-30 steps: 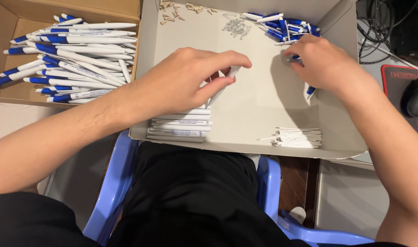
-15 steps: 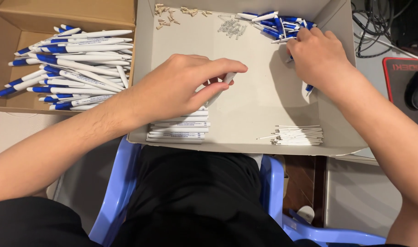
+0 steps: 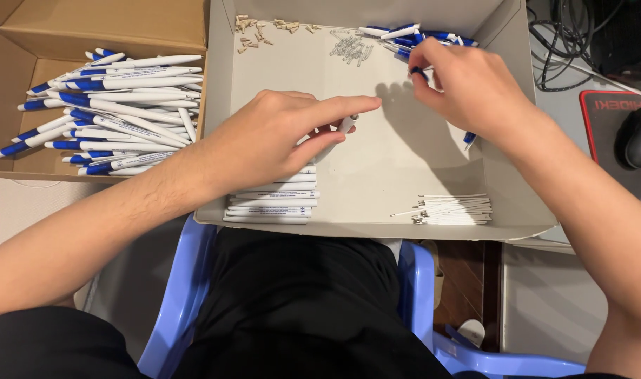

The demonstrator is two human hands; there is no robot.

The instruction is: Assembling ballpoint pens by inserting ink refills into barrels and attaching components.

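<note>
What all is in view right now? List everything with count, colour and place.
finished pens: a heap, white and blue, in the left cardboard box
tray box: one, grey card, on the lap
white barrels: a stack, tray's near left
refills: a bundle, white, tray's near right
springs: small pile, silvery, tray's far middle
tips: scattered, tan, tray's far left
blue parts: a pile, tray's far right
chair: one, light blue, under the person
mouse: one, black, on a pad, far right
cables: black, top right
left hand: holds a white barrel
right hand: in the blue parts
</note>
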